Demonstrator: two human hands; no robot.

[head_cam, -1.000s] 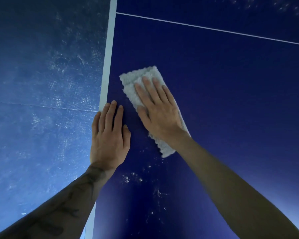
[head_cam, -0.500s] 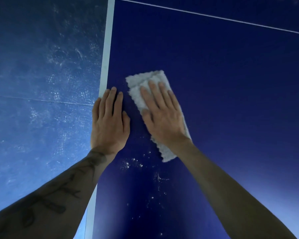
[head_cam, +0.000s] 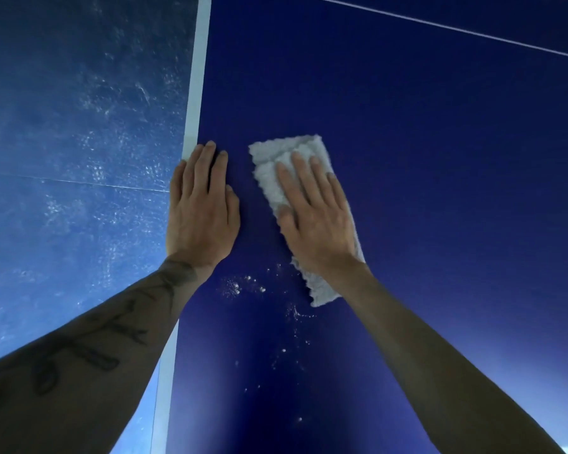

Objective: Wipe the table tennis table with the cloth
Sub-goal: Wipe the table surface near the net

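Pressing down on the folded white cloth (head_cam: 273,178), the right hand (head_cam: 318,211) lies open, fingers straight and slightly spread. The grip looks chosen to push the fabric flat against the surface rather than pinch it. The cloth sits at the centre of the frame on the dark blue desk (head_cam: 423,175), a table tennis top, with its ends showing above the fingertips and below the wrist.

The left hand (head_cam: 200,211) is open too, palm down just beside the cloth but apart from it. Its outer fingers reach the white edge stripe (head_cam: 199,93), probably bracing the person's lean over the desk.

White specks (head_cam: 240,286) lie scattered below both hands, toward the bottom of the frame, so that patch appears not yet wiped. A speckled blue floor (head_cam: 63,158) fills the left of the frame.
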